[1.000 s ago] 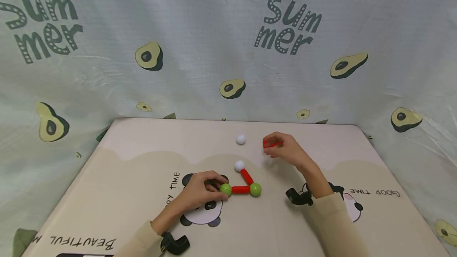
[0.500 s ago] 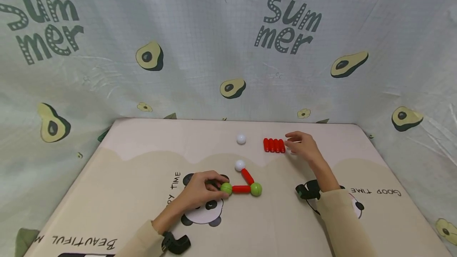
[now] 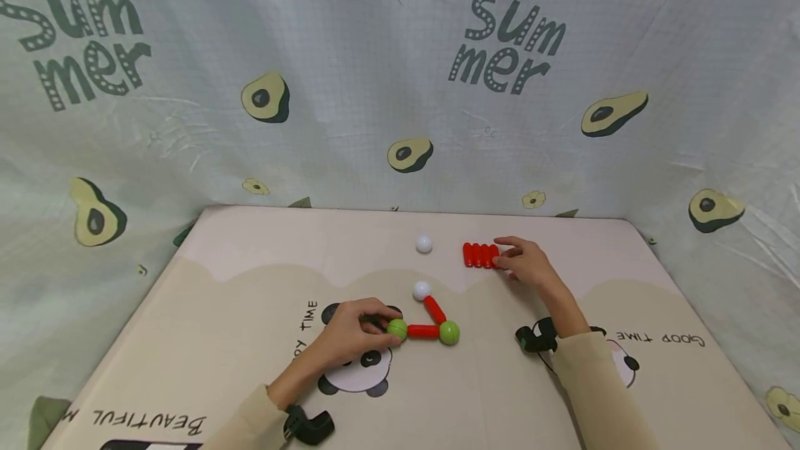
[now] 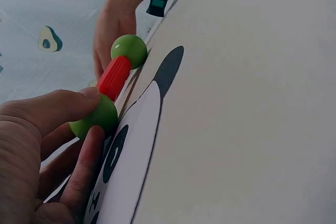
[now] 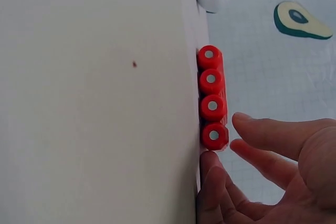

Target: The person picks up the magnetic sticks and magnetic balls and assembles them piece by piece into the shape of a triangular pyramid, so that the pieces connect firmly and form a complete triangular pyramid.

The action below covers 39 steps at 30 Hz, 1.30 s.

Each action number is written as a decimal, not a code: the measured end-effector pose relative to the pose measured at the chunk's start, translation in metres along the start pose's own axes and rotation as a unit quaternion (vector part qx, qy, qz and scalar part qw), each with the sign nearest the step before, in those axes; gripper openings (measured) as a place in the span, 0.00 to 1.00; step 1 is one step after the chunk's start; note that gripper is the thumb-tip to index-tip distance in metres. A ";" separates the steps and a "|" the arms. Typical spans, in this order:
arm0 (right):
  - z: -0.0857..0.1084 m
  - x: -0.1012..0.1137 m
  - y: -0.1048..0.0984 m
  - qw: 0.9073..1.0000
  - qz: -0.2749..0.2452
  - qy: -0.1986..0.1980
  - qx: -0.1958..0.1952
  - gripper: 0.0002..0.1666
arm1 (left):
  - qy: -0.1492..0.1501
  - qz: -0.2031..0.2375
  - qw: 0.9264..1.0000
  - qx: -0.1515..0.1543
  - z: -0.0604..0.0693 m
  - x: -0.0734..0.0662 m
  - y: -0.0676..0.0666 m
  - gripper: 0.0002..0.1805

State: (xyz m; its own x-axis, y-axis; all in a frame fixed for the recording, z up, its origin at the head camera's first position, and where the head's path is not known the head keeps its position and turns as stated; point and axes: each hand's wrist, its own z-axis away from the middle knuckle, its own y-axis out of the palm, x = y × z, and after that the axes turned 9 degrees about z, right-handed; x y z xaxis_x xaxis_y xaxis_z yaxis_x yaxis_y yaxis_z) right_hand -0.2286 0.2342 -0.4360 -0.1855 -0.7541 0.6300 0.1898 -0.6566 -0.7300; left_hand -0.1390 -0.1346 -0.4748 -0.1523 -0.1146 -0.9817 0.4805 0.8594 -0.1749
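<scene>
The left hand (image 3: pixel 357 328) pinches a green ball (image 3: pixel 397 329) between thumb and fingers. A red rod (image 3: pixel 423 331) joins that ball to a second green ball (image 3: pixel 449 332), and another red rod (image 3: pixel 435 310) runs from there up to a white ball (image 3: pixel 421 290). Several red rods (image 3: pixel 478 255) lie side by side in a row at the back. At the row's right end is the right hand (image 3: pixel 528 262); in the right wrist view its thumb and fingers stand apart around the end rod (image 5: pixel 214 136), and contact cannot be told.
A loose white ball (image 3: pixel 423 244) lies on the table (image 3: pixel 250 283) left of the red row. Behind the table's back edge hangs a printed curtain (image 3: pixel 337 89). Dark wrist cameras are strapped to both wrists.
The right hand has moved right from over the red rods, uncovering the row, then slightly back left to its right end. The left hand keeps its hold on the green ball.
</scene>
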 end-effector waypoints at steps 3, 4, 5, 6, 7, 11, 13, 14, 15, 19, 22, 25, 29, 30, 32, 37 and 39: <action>0.000 0.000 0.002 1.000 0.018 -0.003 -0.006 0.30 | 0.003 0.001 1.000 0.002 0.000 0.000 0.000 0.20; 0.000 0.000 0.002 1.000 0.022 -0.004 -0.008 0.30 | 0.004 0.001 1.000 0.002 0.000 0.000 0.000 0.20; 0.000 -0.001 0.003 1.000 0.025 -0.007 -0.010 0.29 | 0.004 0.000 1.000 0.002 0.000 0.000 0.001 0.20; -0.001 -0.001 0.003 1.000 0.027 -0.006 -0.013 0.29 | 0.004 -0.001 1.000 0.002 0.000 -0.001 0.001 0.20; 0.000 -0.001 0.004 0.999 0.027 -0.008 -0.014 0.29 | 0.004 -0.002 1.000 0.001 0.000 -0.001 0.001 0.20; 0.000 -0.001 0.004 1.000 0.021 -0.002 -0.017 0.27 | 0.002 -0.002 1.000 0.001 0.000 -0.002 0.001 0.20; 0.001 -0.001 0.003 1.000 0.017 0.004 -0.018 0.29 | 0.000 0.000 1.000 0.001 0.000 -0.002 0.001 0.20; 0.001 -0.001 0.002 1.000 0.015 0.007 -0.017 0.30 | 0.000 0.001 1.000 0.001 0.000 -0.002 0.001 0.20; 0.001 -0.001 0.001 1.000 0.016 0.006 -0.014 0.31 | 0.000 0.001 1.000 0.001 0.000 -0.002 0.001 0.20; 0.002 -0.001 -0.002 1.000 0.017 0.013 0.005 0.33 | 0.002 -0.002 1.000 0.002 -0.001 -0.002 0.001 0.20; 0.003 0.000 -0.003 0.999 0.020 0.020 0.019 0.29 | 0.004 -0.002 1.000 0.001 -0.001 -0.001 0.001 0.20; 0.004 0.001 -0.005 0.999 0.022 0.021 0.019 0.27 | 0.005 -0.003 1.000 0.000 -0.001 0.000 0.001 0.19; 0.006 0.003 -0.007 0.999 0.014 0.027 0.013 0.25 | 0.003 -0.003 1.000 0.002 -0.001 0.001 0.000 0.19; 0.006 0.003 -0.007 1.000 0.014 0.026 0.013 0.24 | 0.004 -0.003 1.000 0.002 -0.001 0.001 0.000 0.19; 0.007 0.003 -0.007 0.999 0.009 0.030 0.010 0.23 | 0.003 -0.004 1.000 0.002 -0.001 0.002 0.000 0.19; 0.007 0.005 -0.008 0.999 0.003 0.031 0.005 0.22 | 0.003 -0.004 1.000 0.002 -0.002 0.003 0.000 0.19; 0.008 0.005 -0.008 1.000 0.002 0.030 0.005 0.22 | 0.002 -0.002 1.000 0.002 -0.002 0.003 0.000 0.19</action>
State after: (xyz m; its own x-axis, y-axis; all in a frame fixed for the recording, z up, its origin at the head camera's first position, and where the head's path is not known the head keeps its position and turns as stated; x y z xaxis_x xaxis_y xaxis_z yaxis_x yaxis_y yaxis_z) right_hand -0.2238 0.2353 -0.4247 -0.2422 -0.7544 0.6101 0.1994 -0.6541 -0.7296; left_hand -0.1412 -0.1343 -0.4774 -0.1584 -0.1164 -0.9805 0.4830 0.8570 -0.1798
